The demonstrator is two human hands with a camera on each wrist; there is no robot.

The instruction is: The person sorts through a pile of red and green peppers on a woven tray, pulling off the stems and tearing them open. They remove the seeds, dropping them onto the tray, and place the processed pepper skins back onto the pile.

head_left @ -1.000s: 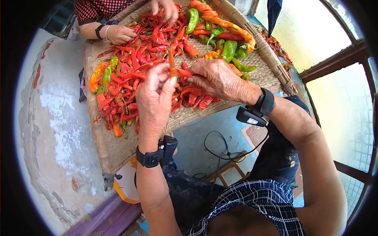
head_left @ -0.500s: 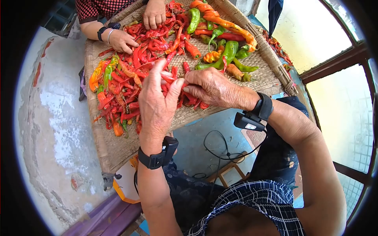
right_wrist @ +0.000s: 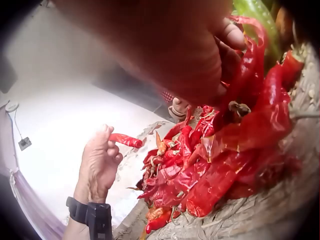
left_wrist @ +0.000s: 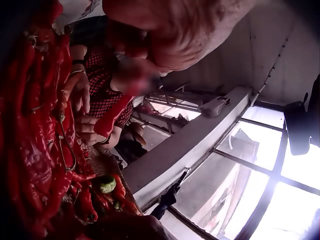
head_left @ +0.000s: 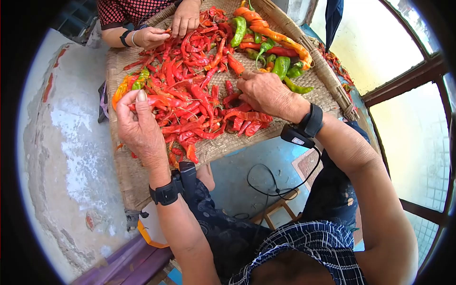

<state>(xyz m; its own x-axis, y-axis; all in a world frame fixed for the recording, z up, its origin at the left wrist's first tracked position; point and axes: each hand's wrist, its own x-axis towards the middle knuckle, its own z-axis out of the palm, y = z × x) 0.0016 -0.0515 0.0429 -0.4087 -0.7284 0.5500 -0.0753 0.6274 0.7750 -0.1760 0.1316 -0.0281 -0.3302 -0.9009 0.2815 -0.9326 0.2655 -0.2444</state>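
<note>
My left hand is raised at the left side of the woven tray, its thumb and fingers pinching a red chili pepper. In the left wrist view that same pepper hangs below the blurred hand. My right hand reaches down at the right edge of the pile of red chili peppers. Its fingertips are hidden in the head view. The right wrist view shows its curled fingers right beside a wrinkled red pepper; I cannot tell if they grip it.
Large green peppers and a long orange pepper lie at the tray's far right. Across from me another person's hands work at the pile. A black cable hangs below the right wrist camera, and a window stands at right.
My hands were together over the pile, handling peppers between them. Since then the left hand has moved left with a red pepper, and the right has gone down to the pile's right edge.
</note>
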